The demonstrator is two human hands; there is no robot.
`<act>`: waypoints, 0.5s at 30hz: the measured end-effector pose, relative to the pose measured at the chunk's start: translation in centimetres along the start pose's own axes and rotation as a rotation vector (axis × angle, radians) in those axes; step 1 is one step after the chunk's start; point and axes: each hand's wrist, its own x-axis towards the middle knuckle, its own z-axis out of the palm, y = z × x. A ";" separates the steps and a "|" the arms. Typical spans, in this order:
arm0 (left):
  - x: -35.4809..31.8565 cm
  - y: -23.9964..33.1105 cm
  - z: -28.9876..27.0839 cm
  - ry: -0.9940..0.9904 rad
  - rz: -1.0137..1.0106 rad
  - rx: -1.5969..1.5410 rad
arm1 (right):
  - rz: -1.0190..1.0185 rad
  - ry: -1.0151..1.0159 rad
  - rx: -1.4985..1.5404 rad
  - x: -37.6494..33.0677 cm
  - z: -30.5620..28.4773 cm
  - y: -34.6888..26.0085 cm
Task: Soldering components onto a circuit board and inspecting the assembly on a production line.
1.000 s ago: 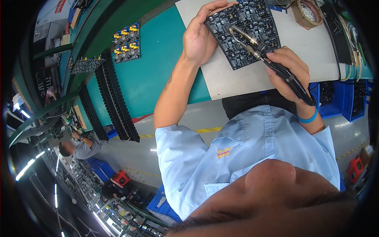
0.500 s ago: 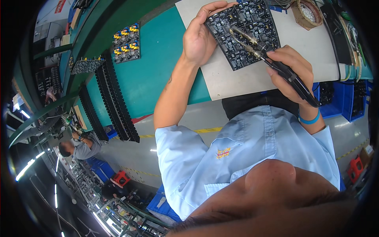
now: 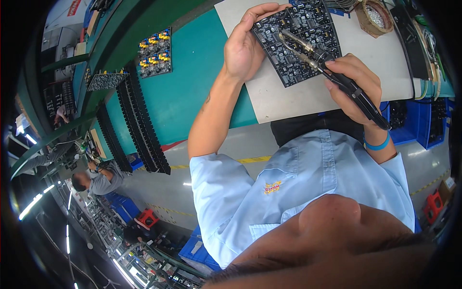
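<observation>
My left hand point(image 3: 244, 48) grips the left edge of a black circuit board panel point(image 3: 293, 67), its fingers partly hidden behind the board. Rows of small parts and solder points cover the panel, which is held tilted above a pale grey mat point(image 3: 269, 102). In my right hand point(image 3: 355, 86) is a black soldering iron point(image 3: 353, 91) with a thin metal tube running beside its barrel. Its tip lies over the upper left part of the board; whether it touches cannot be made out.
A board with yellow and blue parts point(image 3: 155, 53) lies on the green bench mat point(image 3: 197, 58). Black slotted racks point(image 3: 137, 120) stand to the left. At the back right is a brown tub of shiny bits point(image 3: 374, 18). Blue bins point(image 3: 409, 126) sit lower right; a co-worker point(image 3: 103, 178) is far left.
Almost nothing differs. The board and the soldering iron have shifted very slightly, with both hands keeping their hold.
</observation>
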 end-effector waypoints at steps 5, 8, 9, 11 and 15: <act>-0.1 0.2 1.1 0.081 0.023 0.072 | 0.001 -0.019 -0.013 0.3 -0.2 -0.2; -0.2 0.5 1.1 0.108 -0.012 0.099 | 0.014 -0.055 -0.009 0.9 -0.7 -0.8; -0.3 0.6 1.1 0.116 -0.024 0.107 | 0.019 -0.066 -0.009 0.9 -0.8 -1.0; -0.3 0.7 1.1 0.135 -0.049 0.122 | 0.016 -0.053 -0.010 0.8 -1.0 -1.3; -0.5 1.1 1.4 0.164 -0.088 0.145 | 0.010 0.004 -0.024 0.1 -2.0 -1.5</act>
